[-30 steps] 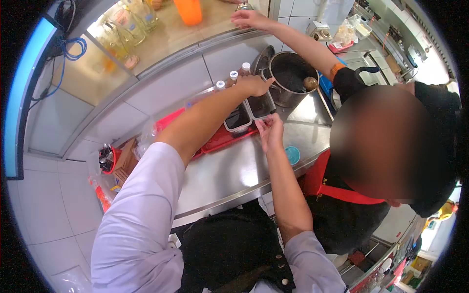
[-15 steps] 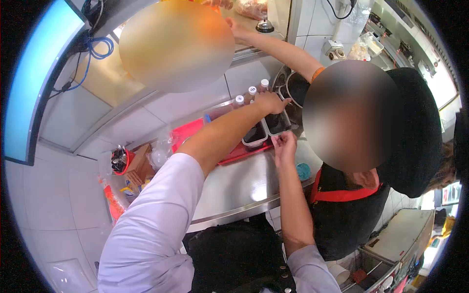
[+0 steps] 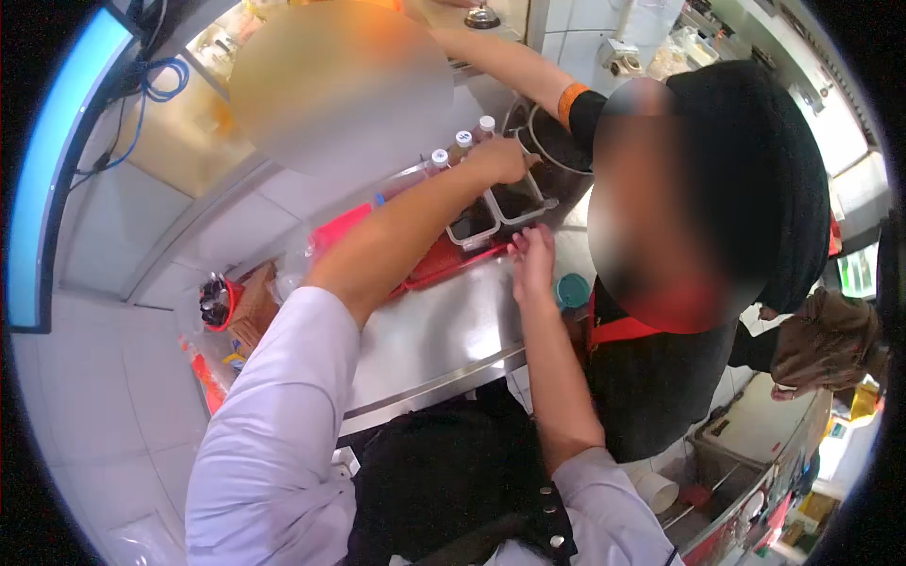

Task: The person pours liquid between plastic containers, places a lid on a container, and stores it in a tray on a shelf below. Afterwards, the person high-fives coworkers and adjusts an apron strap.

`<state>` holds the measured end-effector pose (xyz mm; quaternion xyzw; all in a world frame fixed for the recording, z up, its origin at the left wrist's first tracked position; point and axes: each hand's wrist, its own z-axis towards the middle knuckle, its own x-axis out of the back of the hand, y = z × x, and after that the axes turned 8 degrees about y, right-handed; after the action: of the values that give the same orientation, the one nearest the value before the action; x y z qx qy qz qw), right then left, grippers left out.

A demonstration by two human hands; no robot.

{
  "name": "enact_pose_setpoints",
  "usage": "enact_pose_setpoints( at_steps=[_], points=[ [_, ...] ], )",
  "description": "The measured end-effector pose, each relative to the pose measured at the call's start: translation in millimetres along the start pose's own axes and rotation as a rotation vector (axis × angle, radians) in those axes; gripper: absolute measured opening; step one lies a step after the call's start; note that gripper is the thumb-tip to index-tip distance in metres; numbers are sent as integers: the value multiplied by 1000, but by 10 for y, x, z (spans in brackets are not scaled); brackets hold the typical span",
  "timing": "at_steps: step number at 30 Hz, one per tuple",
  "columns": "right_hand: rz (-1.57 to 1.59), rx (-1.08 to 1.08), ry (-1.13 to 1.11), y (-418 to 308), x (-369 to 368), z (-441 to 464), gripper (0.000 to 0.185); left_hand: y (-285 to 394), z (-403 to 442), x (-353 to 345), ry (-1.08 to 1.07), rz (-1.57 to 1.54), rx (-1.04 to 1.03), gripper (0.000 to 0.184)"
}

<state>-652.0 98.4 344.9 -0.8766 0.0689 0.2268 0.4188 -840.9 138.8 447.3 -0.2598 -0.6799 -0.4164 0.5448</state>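
Observation:
My left hand [image 3: 505,161] reaches over the far end of a clear plastic container [image 3: 518,201] with dark contents. Its fingers are curled downward, and what they grip is hidden beneath the hand. By the near end of that container, at the edge of a red tray [image 3: 429,275], is my right hand [image 3: 533,253], its fingers bent loosely and apart, with nothing visible in them. A second container [image 3: 475,227] with dark contents stands alongside. White-capped bottles [image 3: 440,160] line the back of the tray.
A co-worker in a black cap [image 3: 769,170] stands close on the right, one arm [image 3: 510,64] stretched toward the serving window. A dark pot [image 3: 559,141] sits behind the containers. On the steel counter [image 3: 434,330] is a teal round item [image 3: 571,291]; a red cup [image 3: 219,302] stands left.
My view has shifted, so the counter items appear higher and further left. My right hand's fingers have loosened from a pinch near the container's edge. The left hand stays over the container.

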Motion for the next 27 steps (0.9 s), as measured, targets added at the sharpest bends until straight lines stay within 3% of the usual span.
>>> enact_pose_setpoints(
  at_steps=[3, 4, 5, 6, 7, 8, 10, 11, 13, 16, 18, 19, 22, 23, 24, 25, 27],
  points=[
    [-146, 178, 8, 146, 176, -299, 55, 128, -459, 321, 85, -26, -62, 64],
    [-180, 112, 15, 64, 188, -573, 50, 141, -641, 454, 87, 2, -76, 59],
    [-185, 222, -58, 211, 354, -712, 45, -25, -619, 317, 121, 40, -127, 49],
    [-255, 135, -114, 178, 445, -903, 37, 94, -978, 639, 79, 47, -119, 45],
    [-457, 180, -270, 249, 848, -1223, 31, 56, -1375, 792, 148, -214, -152, 39],
    [-377, 133, -359, 247, 999, -1429, 23, 124, -1687, 966, 164, -441, -144, 36],
    [-477, 61, -403, 223, 1338, -1810, 23, 213, -2133, 1092, 194, -545, -132, 26],
    [-603, 83, -444, 63, 1474, -2020, 22, 263, -2360, 1184, 102, -561, -104, 20],
    [-776, 143, -518, -132, 1804, -2286, 17, 383, -2793, 1140, 134, -684, -250, 12],
    [-844, 281, -604, -382, 2117, -2588, 25, 667, -3294, 1032, 138, -725, -491, 10],
    [-961, 151, -620, -615, 2154, -2754, 29, 901, -3652, 964, 170, -708, -504, 16],
    [-1066, 192, -642, -624, 2228, -2777, 28, 1025, -3874, 982, 142, -826, -507, 17],
    [-1195, 109, -701, -563, 2305, -2815, 25, 1488, -4225, 891, 221, -1106, -835, 17],
    [-1209, 87, -742, -508, 2329, -2844, 23, 1800, -4270, 871, -54, -945, -910, 15],
    [-1224, 76, -766, -496, 2422, -2883, 22, 2047, -4509, 641, 614, -867, -866, 37],
    [-1247, 59, -825, -487, 2515, -2885, 21, 2139, -4675, 575, 722, -792, -724, 37],
    [-1286, 41, -955, -651, 2866, -2728, 19, 2701, -4702, 520, 448, -1042, -767, 35]
  ],
)
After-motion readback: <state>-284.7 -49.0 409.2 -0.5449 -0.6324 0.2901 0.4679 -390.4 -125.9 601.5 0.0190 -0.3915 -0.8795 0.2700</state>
